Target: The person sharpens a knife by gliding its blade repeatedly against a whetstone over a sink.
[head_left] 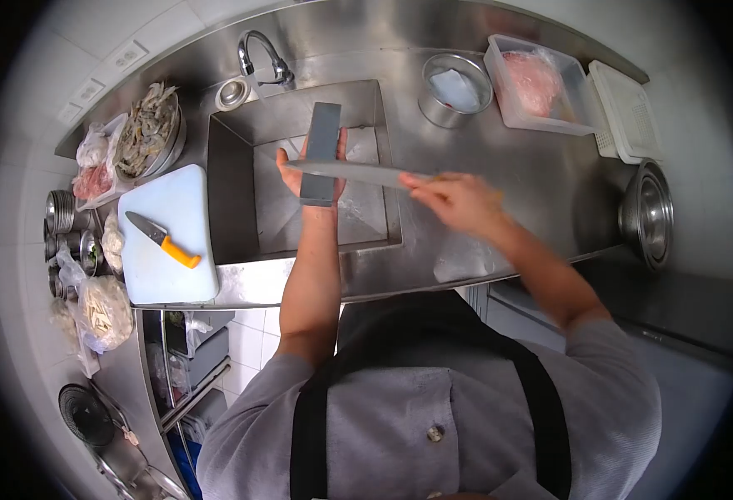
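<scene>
head view: i see the left hand (292, 179) holding a grey sharpening stone (324, 140) from beneath, above the sink (233, 192); the right hand (456, 202) grips a long knife (351, 172) by its handle, blade crossing the stone. steel counter (487, 167) stretches from the sink's right edge to the nested bowls (655, 214); a white cutting board (154, 277) sits beside the left edge. pale marking (652, 337) at right is too small to read.

Left hand (291, 177) supports a whetstone (324, 133); right hand (460, 202) holds a knife (356, 172) across it.
</scene>
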### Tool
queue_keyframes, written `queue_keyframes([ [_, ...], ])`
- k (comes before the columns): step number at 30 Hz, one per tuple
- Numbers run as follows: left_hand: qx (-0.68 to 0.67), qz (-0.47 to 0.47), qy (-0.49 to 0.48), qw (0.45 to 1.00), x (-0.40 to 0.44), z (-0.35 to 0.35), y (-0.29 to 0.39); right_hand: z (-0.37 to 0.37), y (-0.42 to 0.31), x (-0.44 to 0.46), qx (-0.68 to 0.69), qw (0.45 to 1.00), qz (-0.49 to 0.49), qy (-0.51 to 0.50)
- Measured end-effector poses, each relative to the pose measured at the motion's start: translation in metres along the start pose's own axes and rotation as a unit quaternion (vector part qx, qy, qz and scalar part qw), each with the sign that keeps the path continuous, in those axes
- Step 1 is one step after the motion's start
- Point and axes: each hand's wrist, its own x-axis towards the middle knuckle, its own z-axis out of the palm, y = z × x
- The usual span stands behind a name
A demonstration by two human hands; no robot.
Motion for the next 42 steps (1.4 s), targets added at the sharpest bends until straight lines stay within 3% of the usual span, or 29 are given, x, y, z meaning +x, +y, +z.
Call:
queue_keyframes([
  [2,0.038,0.045,0.175,0.983,-0.001,0.02,-0.005,-0.016,0.032,-0.002,0.016,0.995,0.093,-0.032],
  [3,0.038,0.043,0.178,0.982,-0.003,0.011,-0.008,-0.016,0.027,0.003,0.017,0.995,0.096,-0.032],
  [5,-0.063,-0.032,-0.01,0.997,-0.003,-0.015,-0.01,-0.014,0.008,0.015,-0.022,0.991,0.124,-0.052],
  [6,-0.063,-0.032,-0.011,0.997,-0.002,-0.011,-0.011,-0.011,0.009,0.007,-0.022,0.991,0.123,-0.051],
  [8,0.044,0.014,0.047,0.998,-0.005,0.011,-0.01,0.009,0.019,-0.017,0.01,0.998,-0.032,0.044],
  [9,0.047,0.015,0.05,0.998,-0.006,0.022,-0.011,0.012,0.047,-0.02,0.093,0.992,-0.048,0.074],
  [10,0.057,0.024,0.125,0.99,-0.005,0.031,-0.018,-0.001,0.042,-0.008,0.094,0.992,-0.049,0.073],
  [11,0.066,0.032,0.2,0.977,-0.005,0.036,-0.025,-0.018,0.038,0.004,0.03,0.999,0.035,0.026],
  [12,0.065,0.029,0.201,0.977,-0.007,0.037,-0.031,-0.026,0.03,0.01,-0.035,0.992,0.121,-0.022],
  [14,0.062,0.005,0.194,0.979,-0.007,0.037,-0.041,-0.006,0.012,0.011,-0.01,0.994,0.107,-0.028],
  [16,0.074,0.007,0.158,0.985,-0.008,0.042,-0.041,0.004,-0.01,-0.002,-0.012,0.998,-0.058,0.026],
  [18,0.09,0.009,0.128,0.988,-0.012,0.052,-0.041,0.007,0.028,0.002,0.033,0.99,-0.112,0.082],
  [20,0.046,0.003,0.192,0.98,-0.012,0.066,-0.054,-0.011,0.043,0.021,0.064,0.996,0.029,0.047],
  [21,0.045,0.002,0.193,0.98,-0.014,0.057,-0.053,-0.027,0.013,0.033,0.018,0.997,0.072,-0.008],
  [22,0.039,-0.038,0.102,0.993,-0.016,0.04,-0.049,-0.015,-0.004,0.035,0.018,0.997,0.074,-0.006],
  [23,0.031,-0.075,0.006,0.997,-0.014,0.031,-0.048,-0.002,-0.02,0.03,0.022,0.998,-0.046,0.049],
  [24,0.032,-0.074,0.004,0.997,-0.013,0.034,-0.049,0.006,-0.031,0.022,0.026,0.98,-0.168,0.102],
  [25,0.043,-0.048,0.051,0.997,-0.015,0.038,-0.049,-0.005,-0.042,0.013,0.001,0.993,-0.116,-0.006],
  [27,0.124,-0.012,0.154,0.98,-0.022,0.063,-0.056,0.003,0.003,0.02,0.051,0.993,-0.1,0.03],
  [28,0.125,-0.01,0.155,0.98,-0.024,0.062,-0.06,-0.005,0.009,0.029,0.097,0.99,-0.083,0.062],
  [29,0.099,-0.016,0.18,0.979,-0.026,0.059,-0.064,-0.012,0.012,0.039,0.081,0.996,0.044,-0.002],
  [30,0.073,-0.026,0.204,0.976,-0.027,0.056,-0.066,-0.004,0.001,0.041,0.081,0.996,0.045,-0.003],
  [32,0.099,-0.034,0.173,0.979,-0.028,0.049,-0.063,0.016,-0.027,0.039,0.094,0.989,-0.109,0.038],
  [33,0.125,-0.04,0.144,0.981,-0.03,0.046,-0.06,0.011,-0.042,0.031,0.046,0.987,-0.155,0.011],
  [36,0.119,-0.08,0.118,0.983,-0.039,0.056,-0.055,0.013,0.002,0.038,0.149,0.978,-0.138,0.039],
  [37,0.077,-0.059,0.171,0.981,-0.037,0.054,-0.059,0.008,0.008,0.047,0.16,0.985,-0.052,0.037],
  [38,0.034,-0.039,0.224,0.973,-0.037,0.053,-0.063,0.015,0.005,0.047,0.16,0.985,-0.049,0.038],
  [42,0.12,-0.05,0.166,0.977,-0.04,0.061,-0.054,0.025,-0.01,0.045,0.141,0.979,-0.133,0.068],
])
